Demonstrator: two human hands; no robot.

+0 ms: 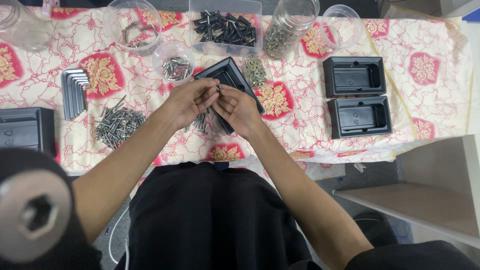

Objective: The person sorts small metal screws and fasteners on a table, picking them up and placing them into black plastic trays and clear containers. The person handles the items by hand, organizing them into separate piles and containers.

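- the left hand [187, 102] and the right hand [239, 107] meet fingertip to fingertip above the middle of the table with its cream cloth printed in red and gold flowers [300, 120].
- between them sits a small silver metal screw [218, 88], pinched at the tips of both hands; it lies right at the fingers, not apart from them, above the near edge of the black moulded plastic tray [227, 75] set at a slant.
- the screw is too small to read its long axis for certain; it seems to stand roughly upright, pointing away from the body.
- left fingers are curled in and closed on the screw from the left; right fingers are bent and closed on it from the right, the thumb tucked under. neither hand is nearer than the other: both touch it.
- a few more loose screws [201, 121] lie on the cloth just below the hands, partly hidden by them.
- near the left hand: a small clear plastic cup of short silver screws [173, 65], and further left a loose heap of long silver screws [117, 125].
- just beyond the right hand, beside the tray: a little cluster of brass-coloured washers [255, 71].
- well to the right, two more black trays [356, 95] lie one behind the other.
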